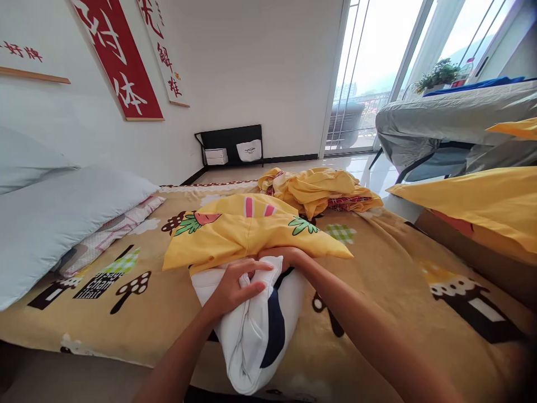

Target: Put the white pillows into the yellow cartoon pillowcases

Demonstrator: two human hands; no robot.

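Note:
A white pillow (247,347) with a dark blue patch lies folded lengthwise on the bed. Its far end sits at the mouth of a yellow pillowcase (251,235) printed with pineapple leaves and pink stripes. My left hand (241,282) grips the folded pillow near that opening, thumb and fingers around the fold. Beyond it, my right hand (289,256) reaches in under the yellow cloth at the pillow's end. Its fingers are hidden by the pillow and the case.
Crumpled yellow bedding (319,187) lies farther back on the tan patterned blanket (377,280). Pale pillows (84,212) rest at the left. Yellow cloth (474,196) covers a brown box at the right. A cloth-covered table (440,123) stands by the glass door.

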